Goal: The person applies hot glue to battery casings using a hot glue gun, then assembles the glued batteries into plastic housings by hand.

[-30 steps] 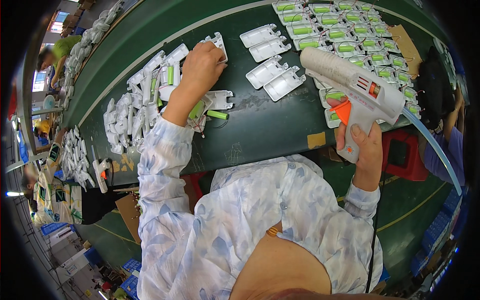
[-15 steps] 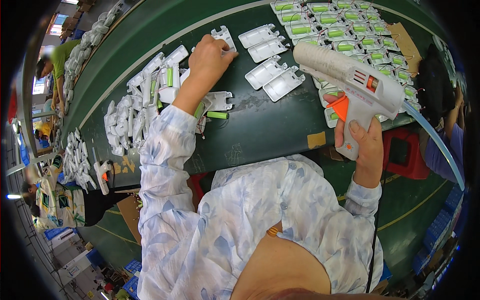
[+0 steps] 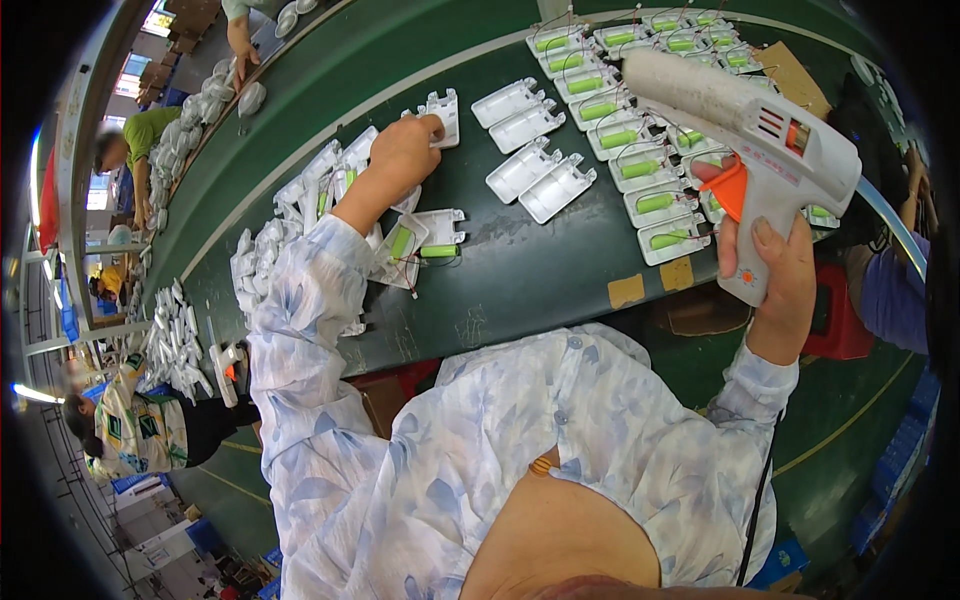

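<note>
My left hand (image 3: 405, 155) is closed on the near end of a white plastic housing (image 3: 441, 116) at the far side of the dark table. Its fingertips are partly hidden. In my right hand (image 3: 775, 265) I hold a white glue gun (image 3: 755, 130) with an orange trigger, its nozzle pointing left above the table. Four-sided white housings (image 3: 556, 190) lie face up in a small group between my hands. Nearer my left forearm, a green cylindrical battery (image 3: 438, 251) with thin wires lies beside another housing.
Rows of housings fitted with green batteries (image 3: 655, 203) fill the table's right side. A jumbled pile of white housings (image 3: 265, 265) lies left of my left arm. Another glue gun (image 3: 228, 372) rests at the far left. A red stool (image 3: 840, 315) stands at right; other people work nearby.
The view has shifted, with the table appearing lower. My left hand stays at the white housing, of which more now shows. The glue gun has moved rightward in my right hand.
</note>
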Action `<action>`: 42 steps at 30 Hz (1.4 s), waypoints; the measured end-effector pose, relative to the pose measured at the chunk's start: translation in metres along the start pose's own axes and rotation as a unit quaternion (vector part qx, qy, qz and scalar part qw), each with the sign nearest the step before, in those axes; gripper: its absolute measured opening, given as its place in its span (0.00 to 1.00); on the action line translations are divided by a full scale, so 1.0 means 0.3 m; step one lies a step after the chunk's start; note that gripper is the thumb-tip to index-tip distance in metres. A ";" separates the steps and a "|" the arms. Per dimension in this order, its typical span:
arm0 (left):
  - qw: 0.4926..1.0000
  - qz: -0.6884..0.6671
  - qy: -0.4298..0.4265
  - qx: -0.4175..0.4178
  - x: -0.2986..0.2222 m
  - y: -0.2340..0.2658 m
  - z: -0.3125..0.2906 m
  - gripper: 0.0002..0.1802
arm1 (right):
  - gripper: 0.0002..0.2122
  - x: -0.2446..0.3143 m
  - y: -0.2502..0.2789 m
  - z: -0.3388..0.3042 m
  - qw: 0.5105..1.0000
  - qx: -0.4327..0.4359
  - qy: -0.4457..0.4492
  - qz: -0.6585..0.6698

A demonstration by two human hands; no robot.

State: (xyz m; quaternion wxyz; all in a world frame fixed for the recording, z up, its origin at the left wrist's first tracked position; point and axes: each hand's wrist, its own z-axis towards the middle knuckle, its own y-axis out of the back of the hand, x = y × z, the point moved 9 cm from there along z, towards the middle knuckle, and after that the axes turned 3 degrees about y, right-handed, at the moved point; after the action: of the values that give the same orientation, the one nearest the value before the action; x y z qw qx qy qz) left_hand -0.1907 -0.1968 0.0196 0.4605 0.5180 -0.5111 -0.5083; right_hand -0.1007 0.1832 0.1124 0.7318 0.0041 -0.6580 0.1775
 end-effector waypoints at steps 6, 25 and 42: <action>0.999 -0.023 -0.047 0.001 0.042 0.004 0.155 0.15 | 0.30 0.017 0.115 -0.021 1.000 -0.026 0.002 -0.006; 0.937 -0.203 -0.258 -0.122 0.032 0.327 -0.129 0.12 | 0.30 -0.015 -0.097 0.232 0.996 0.063 -0.017 -0.067; 0.952 -0.044 -0.292 -0.078 -0.073 0.084 -0.701 0.13 | 0.18 0.006 -0.450 0.492 0.951 0.283 -0.032 -0.123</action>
State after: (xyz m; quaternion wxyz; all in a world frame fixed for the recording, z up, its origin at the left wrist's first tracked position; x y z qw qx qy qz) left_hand 0.0183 -0.1854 0.0585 0.3070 0.3316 -0.5590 -0.6952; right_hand -0.2067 0.0220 0.1647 0.6950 0.2978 -0.5983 0.2652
